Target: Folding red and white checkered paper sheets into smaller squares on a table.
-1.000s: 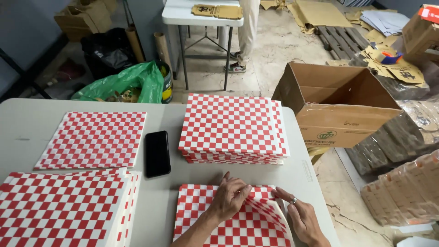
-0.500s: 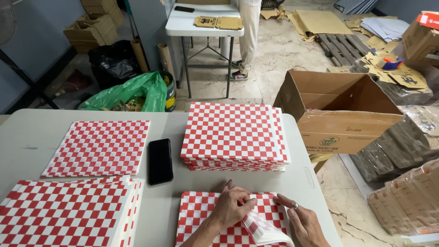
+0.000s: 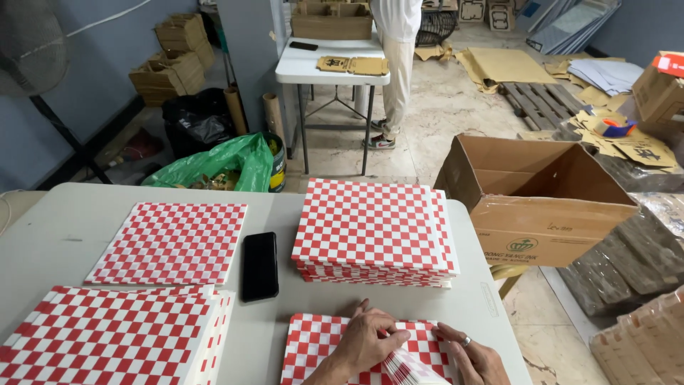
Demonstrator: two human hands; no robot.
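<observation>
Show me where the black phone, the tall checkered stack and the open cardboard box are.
black phone (image 3: 260,265), head view, middle of its dark screen.
tall checkered stack (image 3: 370,227), head view, centre of its top sheet.
open cardboard box (image 3: 552,232), head view, front wall below the folded flap.

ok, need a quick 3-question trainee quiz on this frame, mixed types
1. True or false: the flat black phone lies on top of the tall stack of red-and-white checkered paper sheets.
2. Which hand wears a ring? A) left hand B) right hand
3. Fill in: the open brown cardboard box stands on the ____, beside the grey table.

Key: 1 false, it lies on the table beside the stack; 2 B; 3 floor.
</observation>
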